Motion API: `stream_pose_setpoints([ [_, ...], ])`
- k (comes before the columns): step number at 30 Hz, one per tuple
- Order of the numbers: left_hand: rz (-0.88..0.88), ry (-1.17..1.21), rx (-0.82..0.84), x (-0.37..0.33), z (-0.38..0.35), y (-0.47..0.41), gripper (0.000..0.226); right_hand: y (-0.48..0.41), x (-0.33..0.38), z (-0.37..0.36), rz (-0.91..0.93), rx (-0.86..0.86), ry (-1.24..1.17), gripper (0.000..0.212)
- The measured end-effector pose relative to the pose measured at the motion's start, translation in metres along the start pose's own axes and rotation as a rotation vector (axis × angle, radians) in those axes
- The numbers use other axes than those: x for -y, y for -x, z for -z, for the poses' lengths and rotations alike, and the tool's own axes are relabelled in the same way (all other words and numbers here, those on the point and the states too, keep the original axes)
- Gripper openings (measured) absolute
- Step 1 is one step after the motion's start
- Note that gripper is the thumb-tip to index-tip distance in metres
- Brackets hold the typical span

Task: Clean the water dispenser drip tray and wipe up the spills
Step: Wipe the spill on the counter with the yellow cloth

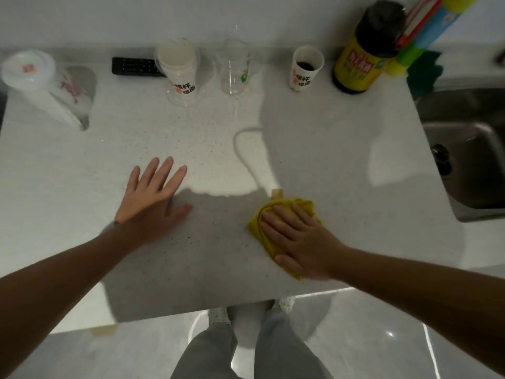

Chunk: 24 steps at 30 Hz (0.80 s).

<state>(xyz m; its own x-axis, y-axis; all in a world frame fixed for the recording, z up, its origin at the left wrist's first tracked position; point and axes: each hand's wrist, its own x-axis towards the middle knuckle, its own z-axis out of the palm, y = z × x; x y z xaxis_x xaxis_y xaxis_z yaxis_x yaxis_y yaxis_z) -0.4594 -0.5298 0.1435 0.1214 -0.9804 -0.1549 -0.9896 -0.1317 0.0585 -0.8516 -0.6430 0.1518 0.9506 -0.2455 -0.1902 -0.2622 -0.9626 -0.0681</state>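
My right hand (297, 239) lies flat, palm down, on a bunched yellow cloth (262, 214), pressing it onto the pale speckled countertop (82, 173) near the front edge. A thin outline of spilled water (246, 154) curves from the clear cup down toward the cloth. My left hand (153, 201) rests flat on the counter to the left, fingers spread, holding nothing. No water dispenser or drip tray is in view.
Along the back stand a stack of clear printed cups (180, 75), an empty clear cup (235, 69), a paper cup with dark liquid (306, 68), a dark yellow-labelled bottle (366, 50), a black remote (136, 67) and a white lidded container (41, 86). A steel sink (470, 149) lies right.
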Motion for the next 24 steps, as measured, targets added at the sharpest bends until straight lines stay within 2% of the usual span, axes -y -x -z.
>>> stream_pose_setpoints([
  [3, 0.003, 0.002, -0.017, -0.001, -0.003, 0.004, 0.084, 0.025, 0.058, -0.010, -0.182, -0.021, -0.084, 0.075],
  [8, 0.018, 0.016, -0.009, 0.000, -0.005, 0.004, 0.084, 0.003, 0.141, -0.010, -0.647, -0.011, -0.214, 0.076],
  [13, 0.046, 0.039, -0.010, 0.001, -0.008, 0.003, 0.085, -0.065, 0.139, 0.000, -0.985, -0.067, -0.286, 0.078],
  [15, 0.043, 0.035, -0.006, 0.001, -0.009, 0.002, 0.085, -0.094, 0.112, 0.005, -0.995, -0.063, -0.293, 0.079],
  [17, 0.031, 0.042, -0.016, 0.002, -0.011, 0.000, 0.085, -0.115, 0.076, 0.009, -0.924, -0.073, -0.246, 0.079],
  [24, -0.009, 0.032, -0.067, 0.004, -0.014, 0.001, 0.085, -0.213, -0.075, 0.039, -0.505, -0.021, -0.101, 0.088],
])
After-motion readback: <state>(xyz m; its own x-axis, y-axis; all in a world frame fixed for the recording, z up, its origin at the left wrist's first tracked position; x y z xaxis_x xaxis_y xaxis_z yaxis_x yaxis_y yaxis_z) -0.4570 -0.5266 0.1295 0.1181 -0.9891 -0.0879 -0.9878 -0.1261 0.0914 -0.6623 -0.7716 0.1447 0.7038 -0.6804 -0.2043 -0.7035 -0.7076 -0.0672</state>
